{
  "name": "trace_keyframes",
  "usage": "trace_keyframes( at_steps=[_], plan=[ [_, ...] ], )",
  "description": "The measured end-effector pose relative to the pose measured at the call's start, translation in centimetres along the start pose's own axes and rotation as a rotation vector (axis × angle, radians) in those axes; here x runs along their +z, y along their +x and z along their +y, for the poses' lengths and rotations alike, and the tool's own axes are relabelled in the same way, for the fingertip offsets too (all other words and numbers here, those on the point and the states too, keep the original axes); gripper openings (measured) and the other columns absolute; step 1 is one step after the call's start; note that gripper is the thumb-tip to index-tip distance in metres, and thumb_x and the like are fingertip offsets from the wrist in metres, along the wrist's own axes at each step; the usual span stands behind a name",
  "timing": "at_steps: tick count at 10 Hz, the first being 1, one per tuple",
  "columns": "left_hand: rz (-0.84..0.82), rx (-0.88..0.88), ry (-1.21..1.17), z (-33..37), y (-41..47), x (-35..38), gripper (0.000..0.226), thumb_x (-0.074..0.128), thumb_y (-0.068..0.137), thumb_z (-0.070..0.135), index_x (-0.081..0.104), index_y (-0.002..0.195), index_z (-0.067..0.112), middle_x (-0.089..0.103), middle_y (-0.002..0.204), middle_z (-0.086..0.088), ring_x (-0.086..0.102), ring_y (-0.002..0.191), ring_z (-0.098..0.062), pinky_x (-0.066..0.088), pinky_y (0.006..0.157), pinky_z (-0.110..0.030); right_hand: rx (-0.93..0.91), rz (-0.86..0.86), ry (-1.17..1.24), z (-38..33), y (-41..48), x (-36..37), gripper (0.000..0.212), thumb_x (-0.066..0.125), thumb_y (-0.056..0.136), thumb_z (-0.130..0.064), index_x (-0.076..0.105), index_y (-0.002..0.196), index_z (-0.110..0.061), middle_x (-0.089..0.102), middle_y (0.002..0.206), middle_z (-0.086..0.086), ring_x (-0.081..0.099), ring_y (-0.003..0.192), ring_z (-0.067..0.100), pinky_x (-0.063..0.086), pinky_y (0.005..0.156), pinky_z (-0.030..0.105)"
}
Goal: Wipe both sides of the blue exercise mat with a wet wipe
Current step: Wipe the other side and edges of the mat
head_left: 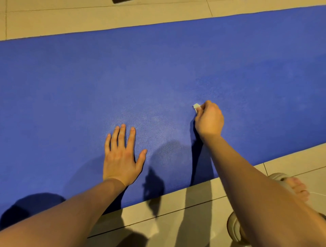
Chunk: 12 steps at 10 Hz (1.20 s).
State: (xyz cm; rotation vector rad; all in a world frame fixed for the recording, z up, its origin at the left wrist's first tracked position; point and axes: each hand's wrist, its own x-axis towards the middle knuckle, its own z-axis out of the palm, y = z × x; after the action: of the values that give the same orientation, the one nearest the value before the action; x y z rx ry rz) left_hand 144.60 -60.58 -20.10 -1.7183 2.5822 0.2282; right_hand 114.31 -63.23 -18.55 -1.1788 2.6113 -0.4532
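1. The blue exercise mat (88,79) lies flat and unrolled on the tiled floor (194,202). It runs as a wide band across the whole view, with bare tile beyond its far edge and along its near edge.
2. The left hand (121,158) rests palm down on the mat, not far in from the near edge. Its fingers are straight and slightly spread, the thumb is out to the side, and it holds nothing.
3. The right hand (210,119) is further in, about midway between the mat's near and far edges, well apart from the left hand. Its fingers are curled in tight, clamped on the wet wipe (195,106).
4. The wipe shows only as a small white wad poking out past the fingertips. It sits against the mat surface; the rest is hidden inside the fist.
5. Both forearms are bare and reach in from the near side, casting dark shadows on the mat and tiles.
6. On the floor off the mat's near edge, at the lower right, a bare foot (298,188) sits in a pale slipper (275,176).
7. A dark object (121,1) is cut off at the top edge; I cannot tell what it is.
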Motion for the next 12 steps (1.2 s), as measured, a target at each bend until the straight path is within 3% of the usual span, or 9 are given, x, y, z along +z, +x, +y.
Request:
trace_keyframes(
  at_steps=[2,4,5,6,7,9,11,12],
  plan=[
    [-0.009,0.0,0.008,0.1,0.2,-0.1,0.078,0.029,0.1,0.064,0.027,0.16,0.014,0.019,0.167,-0.016,0.011,0.155,-0.034,0.013,0.124,-0.054,-0.16,-0.108,0.057,-7.6,-5.9,3.4,0.026,0.047,0.105,-0.03,0.06,0.101,-0.008,0.06,0.104,0.011,0.058,0.091,0.033,0.04,0.071,0.039],
    [0.001,0.001,0.008,0.1,0.1,-0.1,0.078,0.031,0.1,0.063,0.028,0.16,0.014,0.02,0.166,-0.017,0.012,0.155,-0.034,0.014,0.124,-0.054,-0.573,-0.135,0.056,-7.3,-6.9,3.7,0.015,0.061,0.096,-0.024,0.066,0.088,-0.012,0.058,0.086,0.007,0.056,0.075,0.03,0.042,0.068,0.038],
    [0.004,0.002,0.004,0.0,0.1,0.0,0.077,0.031,0.1,0.063,0.029,0.159,0.014,0.021,0.166,-0.016,0.013,0.155,-0.035,0.014,0.124,-0.054,-0.456,-0.007,-0.044,-4.0,-2.9,2.4,0.017,0.062,0.095,-0.025,0.065,0.085,-0.012,0.06,0.086,0.011,0.057,0.075,0.036,0.043,0.068,0.041],
    [0.006,0.006,0.006,0.0,0.1,0.0,0.078,0.031,0.099,0.063,0.029,0.159,0.014,0.021,0.166,-0.016,0.013,0.155,-0.034,0.014,0.124,-0.054,-0.18,0.043,-0.028,-1.4,0.3,0.9,0.025,0.054,0.101,-0.034,0.064,0.093,-0.012,0.061,0.097,0.01,0.059,0.086,0.035,0.046,0.078,0.045],
    [0.003,0.003,0.007,0.0,0.1,-0.1,0.078,0.031,0.099,0.063,0.029,0.159,0.013,0.021,0.166,-0.017,0.013,0.155,-0.035,0.014,0.124,-0.054,-0.046,0.053,-0.023,-2.5,0.2,1.0,0.022,0.05,0.102,-0.029,0.062,0.099,-0.011,0.061,0.103,0.011,0.059,0.091,0.035,0.046,0.084,0.046],
    [-0.012,0.0,0.012,0.1,0.1,-0.2,0.078,0.03,0.099,0.063,0.029,0.159,0.013,0.021,0.166,-0.017,0.013,0.155,-0.035,0.014,0.124,-0.054,-0.185,-0.004,-0.026,-7.9,-4.9,3.5,0.018,0.051,0.099,-0.021,0.065,0.097,-0.01,0.062,0.096,0.012,0.059,0.085,0.035,0.039,0.077,0.041],
    [-0.018,0.0,-0.004,0.2,0.1,-0.2,0.078,0.031,0.099,0.063,0.029,0.159,0.014,0.02,0.166,-0.017,0.012,0.155,-0.034,0.014,0.124,-0.054,-0.673,-0.11,-0.135,-6.1,-3.5,2.1,0.011,0.06,0.092,-0.02,0.069,0.088,-0.017,0.06,0.083,0.006,0.059,0.077,0.032,0.032,0.069,0.036],
    [-0.022,-0.003,-0.003,0.1,0.0,-0.1,0.079,0.031,0.099,0.064,0.027,0.16,0.015,0.02,0.167,-0.016,0.011,0.155,-0.034,0.014,0.125,-0.054,-0.411,0.03,-0.173,-3.1,0.9,0.5,0.015,0.057,0.093,-0.016,0.072,0.09,-0.018,0.058,0.086,0.009,0.054,0.072,0.034,0.029,0.069,0.036]
  ],
)
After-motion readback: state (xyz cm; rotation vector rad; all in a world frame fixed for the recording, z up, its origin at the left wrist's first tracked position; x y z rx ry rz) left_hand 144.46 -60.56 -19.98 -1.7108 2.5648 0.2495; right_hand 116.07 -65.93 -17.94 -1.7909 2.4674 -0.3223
